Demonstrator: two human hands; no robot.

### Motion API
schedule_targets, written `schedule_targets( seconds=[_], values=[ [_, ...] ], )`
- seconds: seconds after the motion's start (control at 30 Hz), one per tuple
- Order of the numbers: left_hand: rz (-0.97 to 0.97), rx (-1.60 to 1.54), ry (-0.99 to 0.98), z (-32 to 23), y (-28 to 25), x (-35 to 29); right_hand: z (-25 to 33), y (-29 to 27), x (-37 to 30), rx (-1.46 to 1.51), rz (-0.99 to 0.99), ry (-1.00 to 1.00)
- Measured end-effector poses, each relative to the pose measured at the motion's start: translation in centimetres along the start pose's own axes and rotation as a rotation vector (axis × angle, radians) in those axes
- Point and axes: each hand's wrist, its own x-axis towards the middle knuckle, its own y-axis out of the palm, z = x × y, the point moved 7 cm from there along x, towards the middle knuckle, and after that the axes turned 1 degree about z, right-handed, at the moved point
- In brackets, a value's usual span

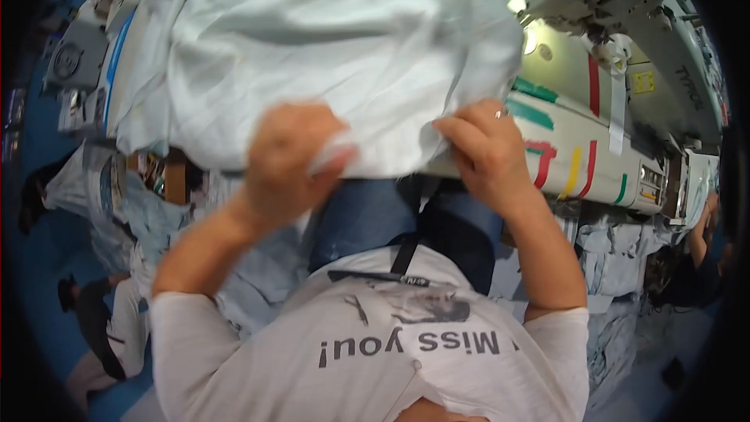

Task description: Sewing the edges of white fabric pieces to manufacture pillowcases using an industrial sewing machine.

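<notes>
My left grip (291, 158) is clenched on the near edge of the pale blue fabric (328, 39), a fold bunched between thumb and fingers. My right grip (480, 147) pinches the same edge just beside it, fingers curled over the hem. The fabric spreads in loose folds across the counter (574, 152) and hangs over its near edge toward my lap. The sewing machine (617, 0) stands at the counter's far right corner, close beside the cloth.

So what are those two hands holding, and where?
Both the left hand and right hand grip the pale blue cloth by its near edge, at the table's front.
</notes>
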Motion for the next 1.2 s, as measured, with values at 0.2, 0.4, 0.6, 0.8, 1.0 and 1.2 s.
schedule_targets(
  seconds=[0.2, 0.4, 0.6, 0.8, 1.0, 1.2],
  values=[
    [-0.378, 0.226, -0.289, -3.4, 3.2, -7.8, 2.1, -1.6, 2.0, 0.022, -0.068, 0.031],
    [-0.444, 0.434, -0.330, 2.8, -2.6, -6.6, 3.1, -4.8, 1.9, -0.008, -0.165, 0.113],
    [-0.275, 0.288, -0.023, -7.5, -13.3, -3.8, 3.1, -2.6, 1.1, 0.009, -0.165, 0.047],
    [0.136, 0.159, 0.395, -18.9, -10.8, -4.1, 14.9, -2.6, 0.6, -0.061, -0.105, -0.346],
    [0.655, -0.448, 0.543, -21.4, 1.3, -7.1, 20.8, -7.9, -5.8, -0.073, -0.189, -0.306],
    [0.499, -0.218, 0.254, -5.8, 5.1, -0.3, 18.5, -7.6, -10.2, 0.138, -0.087, -0.116]
  ],
)
